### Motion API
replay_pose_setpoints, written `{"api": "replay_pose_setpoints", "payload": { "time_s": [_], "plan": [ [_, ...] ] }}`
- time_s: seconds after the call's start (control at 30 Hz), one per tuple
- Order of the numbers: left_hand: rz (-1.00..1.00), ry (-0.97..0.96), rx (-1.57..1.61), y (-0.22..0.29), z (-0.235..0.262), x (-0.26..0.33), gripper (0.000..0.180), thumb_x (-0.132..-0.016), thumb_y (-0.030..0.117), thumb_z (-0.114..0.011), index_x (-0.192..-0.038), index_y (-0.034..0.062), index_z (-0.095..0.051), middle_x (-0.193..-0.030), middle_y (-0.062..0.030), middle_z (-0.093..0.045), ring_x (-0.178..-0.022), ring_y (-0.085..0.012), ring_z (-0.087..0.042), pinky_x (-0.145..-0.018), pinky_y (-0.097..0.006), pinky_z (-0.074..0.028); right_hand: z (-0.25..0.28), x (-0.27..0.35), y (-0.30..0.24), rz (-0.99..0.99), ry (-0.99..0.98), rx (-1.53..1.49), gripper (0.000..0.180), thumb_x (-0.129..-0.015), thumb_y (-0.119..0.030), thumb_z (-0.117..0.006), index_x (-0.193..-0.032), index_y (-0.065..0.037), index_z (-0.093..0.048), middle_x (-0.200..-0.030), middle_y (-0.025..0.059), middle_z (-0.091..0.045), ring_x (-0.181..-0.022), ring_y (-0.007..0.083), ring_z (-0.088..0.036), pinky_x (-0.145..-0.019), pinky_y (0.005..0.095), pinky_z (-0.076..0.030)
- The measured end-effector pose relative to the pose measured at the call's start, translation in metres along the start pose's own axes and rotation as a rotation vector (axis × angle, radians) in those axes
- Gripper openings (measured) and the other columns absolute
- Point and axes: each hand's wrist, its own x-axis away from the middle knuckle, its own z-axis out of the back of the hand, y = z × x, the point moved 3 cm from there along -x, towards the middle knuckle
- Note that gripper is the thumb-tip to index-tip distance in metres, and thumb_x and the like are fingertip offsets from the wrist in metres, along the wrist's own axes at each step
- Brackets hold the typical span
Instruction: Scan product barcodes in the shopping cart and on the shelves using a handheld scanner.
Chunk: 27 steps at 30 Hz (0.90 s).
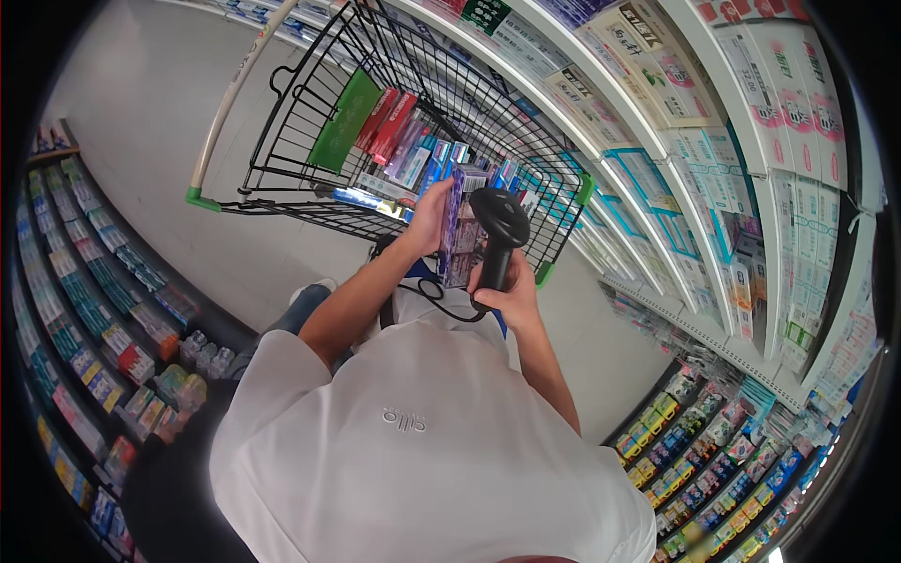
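Shirt (422, 441); purple box (462, 246) between hands (431, 220) (right (514, 289): scanner (502, 220)).

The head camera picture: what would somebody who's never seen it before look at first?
Probably the black scanner near the middle, in the grip of the right hand. Just left of it, the left hand holds a purple box. Beyond them, toward the top, the wire shopping cart's bright green panel and red boxes might catch the eye next.

Shop, wire shopping cart (587, 190), shelves (704, 343) of boxed goods (648, 56), rows of small packages (97, 380)
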Motion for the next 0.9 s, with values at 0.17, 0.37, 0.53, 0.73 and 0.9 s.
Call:
{"api": "replay_pose_setpoints", "payload": {
  "time_s": [0.17, 0.37, 0.53, 0.73, 0.9],
  "plan": [
    [-0.018, 0.096, 0.015, 0.007, 0.014, -0.003, 0.047, -0.098, 0.039, -0.034, -0.126, 0.0053, -0.05, -0.112, -0.0102, -0.063, -0.099, -0.0217, -0.062, -0.089, -0.039, -0.05, -0.002, -0.015, 0.0, -0.091, -0.028, 0.029, 0.077, -0.062, 0.006, -0.079, -0.128, -0.003, -0.04, -0.08, 0.0065, -0.063, -0.071, 0.0141, -0.061, -0.062, 0.0283, -0.049],
    [0.026, 0.05, 0.042, 0.006, 0.029, -0.008, 0.048, -0.097, 0.039, -0.035, -0.125, 0.0039, -0.05, -0.111, -0.0115, -0.062, -0.101, -0.0217, -0.061, -0.09, -0.038, -0.049, 0.004, -0.023, 0.003, -0.196, -0.018, 0.06, 0.067, -0.062, -0.005, -0.083, -0.118, -0.001, -0.045, -0.081, 0.0102, -0.063, -0.073, 0.0165, -0.061, -0.068, 0.0294, -0.049],
    [0.015, 0.15, 0.027, 0.002, 0.037, -0.008, 0.044, -0.088, 0.03, -0.042, -0.121, 0.0021, -0.052, -0.109, -0.0126, -0.062, -0.1, -0.0228, -0.06, -0.091, -0.037, -0.047, 0.019, -0.038, 0.024, -0.258, -0.045, 0.02, 0.057, -0.064, -0.005, -0.081, -0.111, -0.003, -0.048, -0.082, 0.0088, -0.063, -0.076, 0.0166, -0.062, -0.071, 0.0298, -0.05],
    [-0.014, 0.299, -0.123, 0.01, 0.082, -0.024, 0.05, -0.078, 0.002, -0.056, -0.127, 0.0031, -0.046, -0.112, -0.0096, -0.06, -0.102, -0.0205, -0.059, -0.093, -0.036, -0.045, 0.043, -0.059, 0.048, -0.319, -0.026, -0.025, 0.051, -0.067, -0.007, -0.079, -0.108, -0.004, -0.048, -0.082, 0.0081, -0.063, -0.077, 0.016, -0.062, -0.074, 0.0297, -0.049],
    [-0.042, 0.592, -0.617, 0.029, 0.138, -0.056, 0.056, -0.077, 0.004, -0.071, -0.127, 0.006, -0.047, -0.098, -0.0099, -0.067, -0.087, -0.0165, -0.064, -0.078, -0.032, -0.05, 0.073, -0.06, 0.084, -0.388, 0.053, -0.065, 0.046, -0.071, -0.01, -0.078, -0.105, -0.004, -0.048, -0.082, 0.0078, -0.062, -0.075, 0.0162, -0.062, -0.063, 0.0305, -0.053]
  ]
}}
